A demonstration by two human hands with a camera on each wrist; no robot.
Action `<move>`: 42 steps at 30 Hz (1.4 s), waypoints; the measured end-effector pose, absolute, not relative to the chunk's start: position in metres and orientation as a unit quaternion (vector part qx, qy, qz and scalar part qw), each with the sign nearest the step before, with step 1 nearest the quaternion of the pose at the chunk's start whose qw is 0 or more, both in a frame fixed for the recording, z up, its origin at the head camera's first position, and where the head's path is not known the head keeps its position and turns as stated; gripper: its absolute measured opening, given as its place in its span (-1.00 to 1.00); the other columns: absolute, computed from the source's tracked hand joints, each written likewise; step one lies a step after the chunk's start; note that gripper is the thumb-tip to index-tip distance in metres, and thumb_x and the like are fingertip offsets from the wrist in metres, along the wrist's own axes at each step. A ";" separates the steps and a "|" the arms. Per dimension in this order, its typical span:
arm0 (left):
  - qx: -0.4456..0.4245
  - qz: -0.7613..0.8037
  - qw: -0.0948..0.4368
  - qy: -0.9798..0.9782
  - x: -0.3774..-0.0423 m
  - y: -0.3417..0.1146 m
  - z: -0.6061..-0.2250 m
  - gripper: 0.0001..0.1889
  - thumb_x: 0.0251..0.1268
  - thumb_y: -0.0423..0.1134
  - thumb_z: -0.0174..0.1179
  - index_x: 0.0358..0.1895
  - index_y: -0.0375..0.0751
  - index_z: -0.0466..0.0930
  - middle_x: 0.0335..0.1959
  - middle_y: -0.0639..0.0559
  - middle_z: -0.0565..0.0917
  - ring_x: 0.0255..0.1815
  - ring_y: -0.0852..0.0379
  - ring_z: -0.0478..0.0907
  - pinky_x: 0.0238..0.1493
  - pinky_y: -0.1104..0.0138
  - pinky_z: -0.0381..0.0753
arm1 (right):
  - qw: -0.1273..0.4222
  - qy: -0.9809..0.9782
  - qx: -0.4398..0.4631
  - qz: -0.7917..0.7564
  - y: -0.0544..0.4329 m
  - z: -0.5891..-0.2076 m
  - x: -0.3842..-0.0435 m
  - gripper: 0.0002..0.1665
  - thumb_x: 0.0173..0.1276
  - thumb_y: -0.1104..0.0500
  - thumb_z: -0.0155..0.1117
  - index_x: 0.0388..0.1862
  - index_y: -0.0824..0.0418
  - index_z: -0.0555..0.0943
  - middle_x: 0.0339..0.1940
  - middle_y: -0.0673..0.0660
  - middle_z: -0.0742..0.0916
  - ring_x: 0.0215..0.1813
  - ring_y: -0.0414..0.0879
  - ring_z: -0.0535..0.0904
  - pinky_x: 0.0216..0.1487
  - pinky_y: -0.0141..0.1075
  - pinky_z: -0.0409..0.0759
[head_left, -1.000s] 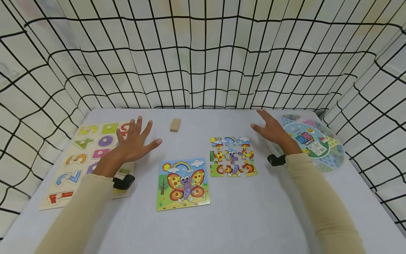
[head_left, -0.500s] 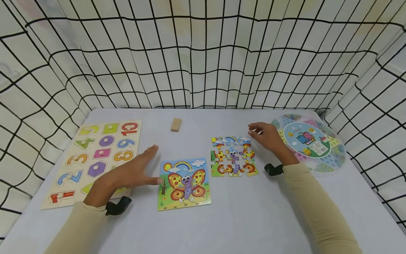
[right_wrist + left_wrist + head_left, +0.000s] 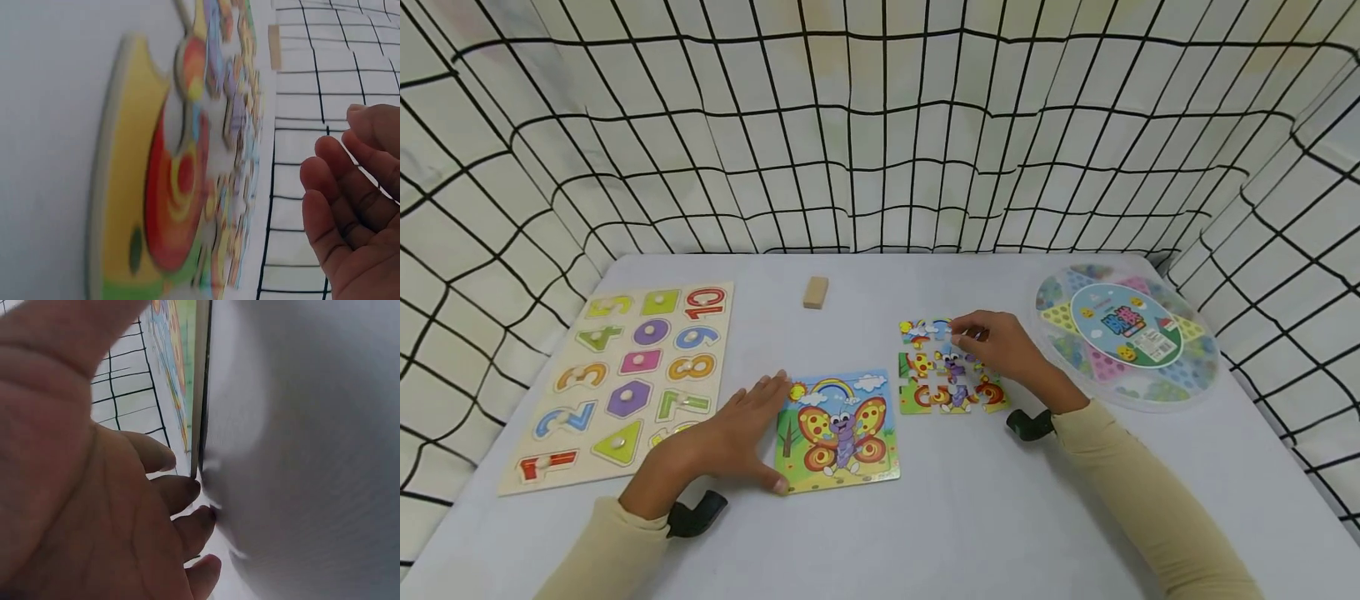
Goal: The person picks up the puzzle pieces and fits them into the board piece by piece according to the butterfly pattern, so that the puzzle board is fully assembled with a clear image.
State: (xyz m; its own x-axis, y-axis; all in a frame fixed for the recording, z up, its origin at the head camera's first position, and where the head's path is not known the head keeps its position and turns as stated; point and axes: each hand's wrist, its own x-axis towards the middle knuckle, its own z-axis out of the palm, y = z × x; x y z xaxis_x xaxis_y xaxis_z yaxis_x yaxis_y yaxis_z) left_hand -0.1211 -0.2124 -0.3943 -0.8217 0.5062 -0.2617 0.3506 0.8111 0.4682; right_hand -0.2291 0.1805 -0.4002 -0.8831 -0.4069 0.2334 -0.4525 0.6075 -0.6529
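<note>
A square butterfly picture board [image 3: 842,429] lies on the white table, with my left hand [image 3: 730,442] along its left edge. The thumb reaches its near left corner and the fingertips its far left corner; in the left wrist view, the fingers [image 3: 181,494] are close to the board's edge. To the right of the board, several butterfly jigsaw pieces [image 3: 917,392] are laid out in rows with small gaps. Over their far right part hovers my right hand [image 3: 1003,346], fingers loosely bent, covering some pieces. No piece shows among its fingers [image 3: 322,225] in the right wrist view.
On the left lies a wooden number and shape peg board [image 3: 640,362]. A small wooden block [image 3: 816,292] sits toward the back. At the right is a round clear case [image 3: 1195,358] with a printed label. Black netting [image 3: 880,125] stands behind and along both sides.
My left hand has come down from above the number board to the picture board's left edge. My right hand has moved leftward over the jigsaw pieces, its fingers bending.
</note>
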 end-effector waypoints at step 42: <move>0.210 0.173 0.188 0.944 -0.115 -0.200 -0.392 0.24 -0.10 0.27 0.43 0.52 -0.39 -0.04 0.58 -0.20 -0.13 0.53 -0.30 -0.28 0.36 -0.30 -0.20 | -0.120 -0.876 0.280 0.373 0.133 -0.407 -0.191 -0.65 0.25 0.27 0.41 0.02 0.31 0.66 -0.20 0.03 0.70 -0.19 -0.15 0.57 -0.18 -0.29 0.58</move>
State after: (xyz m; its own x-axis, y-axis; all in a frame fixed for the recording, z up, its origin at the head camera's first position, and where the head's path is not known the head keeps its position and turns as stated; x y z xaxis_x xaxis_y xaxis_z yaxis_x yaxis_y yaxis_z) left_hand -0.1151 -0.2005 -0.3924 -0.8410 0.4612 -0.2828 0.3313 0.8523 0.4047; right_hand -0.1905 0.1327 -0.4068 -0.8146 -0.5801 -0.0017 -0.4008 0.5650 -0.7212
